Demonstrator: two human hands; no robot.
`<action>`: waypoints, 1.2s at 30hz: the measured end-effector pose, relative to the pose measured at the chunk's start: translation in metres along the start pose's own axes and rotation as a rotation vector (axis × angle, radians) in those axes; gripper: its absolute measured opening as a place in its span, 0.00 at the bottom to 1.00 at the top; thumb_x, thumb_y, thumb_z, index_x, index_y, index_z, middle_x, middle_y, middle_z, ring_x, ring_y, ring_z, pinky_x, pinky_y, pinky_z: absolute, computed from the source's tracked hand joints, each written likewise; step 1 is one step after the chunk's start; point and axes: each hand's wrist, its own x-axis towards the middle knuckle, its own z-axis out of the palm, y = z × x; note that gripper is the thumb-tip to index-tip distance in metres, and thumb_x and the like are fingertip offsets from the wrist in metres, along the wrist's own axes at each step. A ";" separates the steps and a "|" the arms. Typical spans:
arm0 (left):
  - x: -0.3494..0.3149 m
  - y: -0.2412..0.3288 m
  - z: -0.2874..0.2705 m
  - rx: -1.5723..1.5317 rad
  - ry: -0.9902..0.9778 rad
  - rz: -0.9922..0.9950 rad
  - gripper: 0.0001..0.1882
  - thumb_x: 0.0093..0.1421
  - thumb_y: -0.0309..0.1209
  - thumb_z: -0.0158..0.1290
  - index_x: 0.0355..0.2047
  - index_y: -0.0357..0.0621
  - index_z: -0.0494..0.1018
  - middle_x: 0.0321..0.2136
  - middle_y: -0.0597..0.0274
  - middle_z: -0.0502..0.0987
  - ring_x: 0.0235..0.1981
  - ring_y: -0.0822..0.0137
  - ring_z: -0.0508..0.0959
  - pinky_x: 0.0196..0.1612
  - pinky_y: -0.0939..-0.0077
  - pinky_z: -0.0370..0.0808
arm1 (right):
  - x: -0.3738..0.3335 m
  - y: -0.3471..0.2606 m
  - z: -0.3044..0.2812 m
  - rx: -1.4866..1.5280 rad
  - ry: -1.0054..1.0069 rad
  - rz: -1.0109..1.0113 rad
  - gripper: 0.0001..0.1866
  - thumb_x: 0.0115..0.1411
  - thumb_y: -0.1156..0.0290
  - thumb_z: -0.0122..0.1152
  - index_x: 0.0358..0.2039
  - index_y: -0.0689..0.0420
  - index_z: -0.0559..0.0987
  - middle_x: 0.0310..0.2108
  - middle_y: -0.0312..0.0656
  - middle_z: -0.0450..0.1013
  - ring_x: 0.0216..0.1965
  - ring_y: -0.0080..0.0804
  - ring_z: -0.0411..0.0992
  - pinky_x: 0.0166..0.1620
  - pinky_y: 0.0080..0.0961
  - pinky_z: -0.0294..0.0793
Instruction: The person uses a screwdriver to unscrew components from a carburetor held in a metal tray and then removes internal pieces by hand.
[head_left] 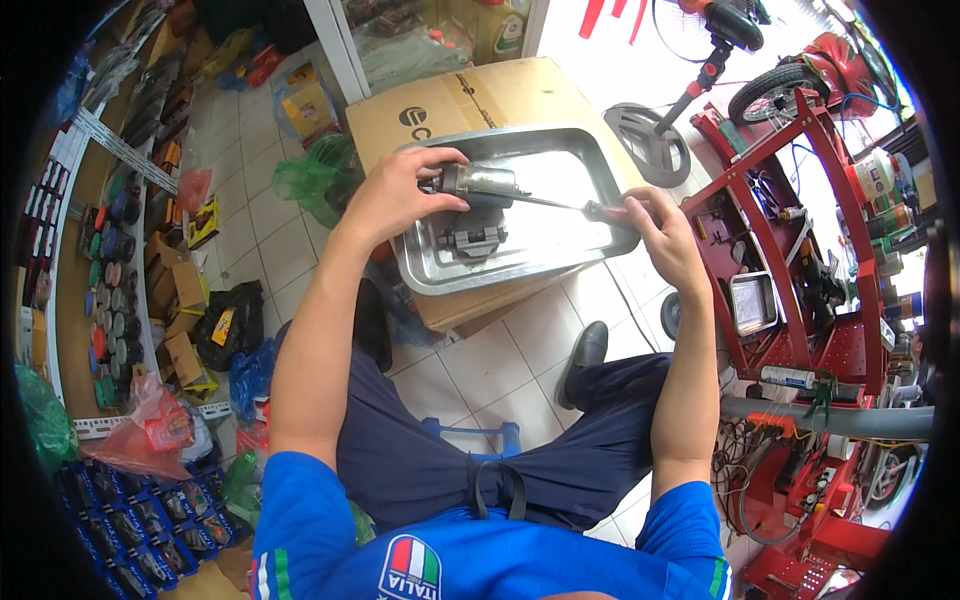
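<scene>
Over a shallow metal tray [415, 272], my left hand [398, 192] grips the near end of a cylindrical metal motor [487, 182], thumb and fingers on either side of it. My right hand [660, 228] is closed round the dark red handle of a screwdriver [606, 212]. Its long thin shaft runs left to the motor's right end; whether the tip touches a screw is too small to tell. Below the motor, a grey metal housing part [474, 242] lies in the tray.
The tray rests on a large cardboard box [400, 118]. To the right stands a red tool cart [735, 185] with tools and a small metal tray [752, 302]. A fan base [646, 145] is behind. Shelves with jars [118, 290] line the left, with plastic bags [318, 178] on the tiled floor.
</scene>
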 end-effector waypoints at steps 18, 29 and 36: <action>0.000 -0.003 0.000 0.013 0.008 0.031 0.29 0.49 0.32 0.73 0.52 0.48 0.78 0.55 0.54 0.78 0.55 0.52 0.80 0.56 0.64 0.77 | -0.011 -0.023 0.012 -0.030 0.089 -0.078 0.18 0.57 0.74 0.73 0.46 0.60 0.77 0.37 0.41 0.79 0.41 0.23 0.78 0.41 0.25 0.77; -0.001 -0.001 0.000 0.013 0.012 0.024 0.29 0.49 0.32 0.73 0.53 0.48 0.78 0.54 0.55 0.79 0.55 0.52 0.80 0.56 0.65 0.77 | -0.004 0.001 -0.003 -0.130 -0.016 -0.045 0.19 0.59 0.68 0.71 0.49 0.62 0.80 0.40 0.45 0.80 0.42 0.28 0.78 0.47 0.27 0.77; -0.002 0.000 -0.002 0.010 0.009 -0.003 0.29 0.49 0.32 0.73 0.53 0.48 0.78 0.54 0.56 0.79 0.55 0.53 0.80 0.55 0.66 0.78 | -0.011 -0.020 0.001 -0.090 -0.033 -0.045 0.28 0.60 0.71 0.70 0.58 0.59 0.72 0.47 0.41 0.72 0.48 0.32 0.77 0.51 0.29 0.77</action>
